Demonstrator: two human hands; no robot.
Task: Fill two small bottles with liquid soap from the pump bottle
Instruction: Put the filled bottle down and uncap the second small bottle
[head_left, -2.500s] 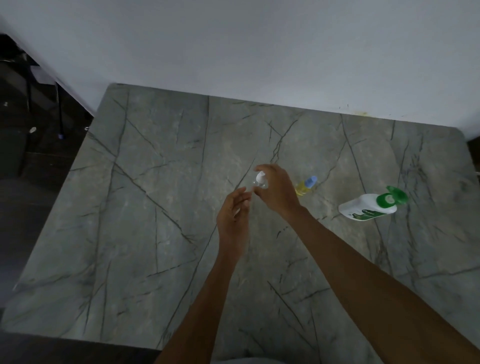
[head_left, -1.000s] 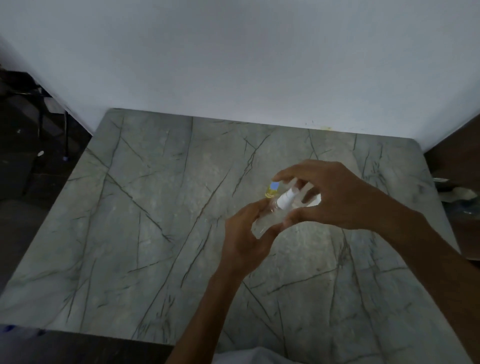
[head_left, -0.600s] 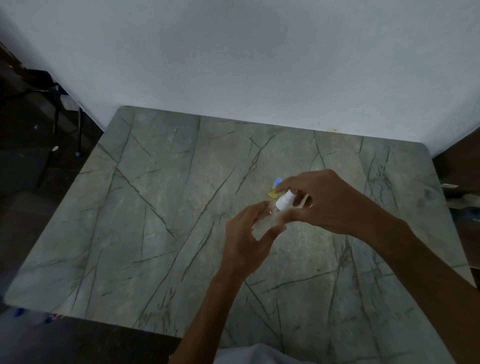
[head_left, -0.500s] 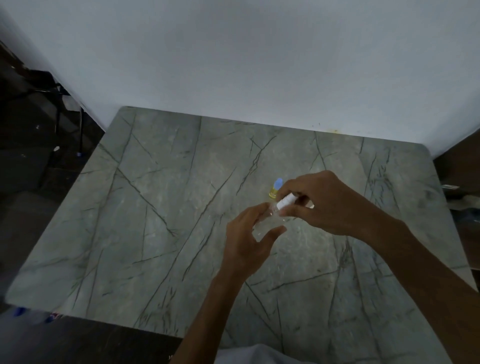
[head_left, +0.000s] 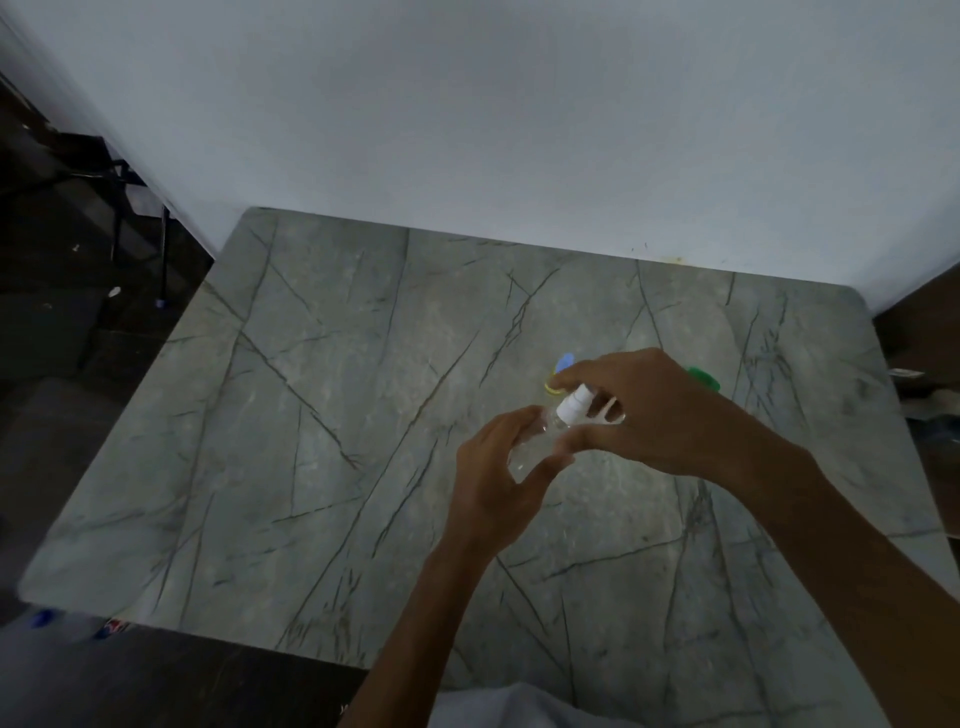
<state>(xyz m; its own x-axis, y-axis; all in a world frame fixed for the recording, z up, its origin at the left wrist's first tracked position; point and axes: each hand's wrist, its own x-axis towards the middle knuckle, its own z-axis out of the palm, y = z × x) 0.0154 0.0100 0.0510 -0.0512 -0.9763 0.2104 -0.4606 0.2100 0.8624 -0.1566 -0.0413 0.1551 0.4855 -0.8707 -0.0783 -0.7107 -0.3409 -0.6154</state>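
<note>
Head view: left hand (head_left: 498, 480) clamps the clear small bottle (head_left: 530, 441) at table (head_left: 311, 415) centre; right hand (head_left: 654, 415) pinches its white cap (head_left: 574, 405), at two o'clock. Probably light, slick plastic; hold the body, twist the cap.

Over a grey veined table (head_left: 322, 467) set against a white wall (head_left: 467, 114), the left hand (head_left: 501, 480) grips the body of a small clear bottle (head_left: 530, 441), tilted up to the right. The right hand (head_left: 660, 415) pinches its white spray cap (head_left: 574, 405). Behind the right hand, a blue-capped yellow bottle (head_left: 562, 366) and a green pump top (head_left: 704, 376) peek out.
</note>
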